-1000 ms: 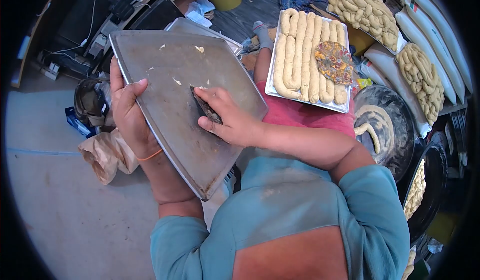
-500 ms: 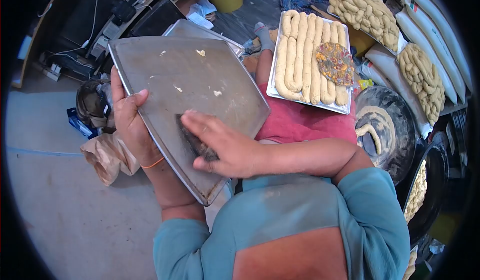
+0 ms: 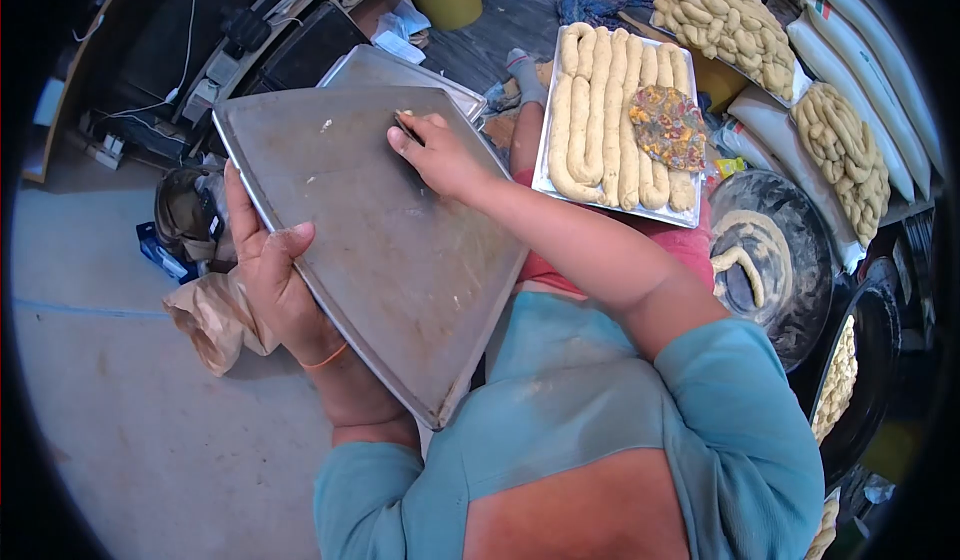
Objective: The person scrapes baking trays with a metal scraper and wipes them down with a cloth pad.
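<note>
A worn metal baking tray is tilted in front of me, with a few pale crumbs on its surface. My left hand grips its left edge, thumb on top and other fingers partly hidden at the rim. My right hand is closed around a thin, dark, flat scraper, mostly hidden by the fingers. Its edge meets the tray near the far right side, beside a small pale scrap.
Right of the tray, another tray holds long dough ropes and a patterned round piece. Braided dough heaps, white sacks and a floury black basin stand farther right. A paper bag lies left; another metal tray sits behind.
My right hand has moved from the near middle of the tray to its far right side. Several crumbs are gone from the surface. The tray has shifted slightly toward me.
</note>
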The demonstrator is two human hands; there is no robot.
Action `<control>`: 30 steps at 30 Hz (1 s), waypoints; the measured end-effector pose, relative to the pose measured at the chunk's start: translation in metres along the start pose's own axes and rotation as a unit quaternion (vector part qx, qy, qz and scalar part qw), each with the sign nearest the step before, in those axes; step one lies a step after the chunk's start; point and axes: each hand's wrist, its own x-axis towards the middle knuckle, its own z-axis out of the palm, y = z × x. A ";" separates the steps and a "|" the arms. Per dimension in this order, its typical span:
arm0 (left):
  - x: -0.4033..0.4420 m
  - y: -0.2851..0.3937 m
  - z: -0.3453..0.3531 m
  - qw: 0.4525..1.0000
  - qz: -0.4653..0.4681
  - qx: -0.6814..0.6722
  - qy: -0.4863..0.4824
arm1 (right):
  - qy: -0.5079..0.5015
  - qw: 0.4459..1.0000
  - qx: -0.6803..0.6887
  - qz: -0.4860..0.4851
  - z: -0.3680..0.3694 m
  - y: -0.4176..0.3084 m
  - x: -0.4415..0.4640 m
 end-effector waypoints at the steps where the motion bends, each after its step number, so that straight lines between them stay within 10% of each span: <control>1: 0.000 0.000 -0.002 1.000 -0.008 -0.003 0.002 | 0.004 0.999 -0.026 0.028 0.001 0.010 0.006; 6: -0.008 0.003 0.007 0.998 0.041 0.041 0.037 | 0.028 0.992 -0.093 0.085 -0.002 0.048 0.020; 11: -0.003 -0.004 0.002 0.998 0.037 0.039 0.022 | -0.069 0.970 0.000 -0.231 -0.005 -0.073 -0.064; 30: -0.007 -0.003 0.002 0.999 0.013 -0.017 0.028 | -0.117 0.945 -0.021 -0.304 0.002 -0.102 -0.091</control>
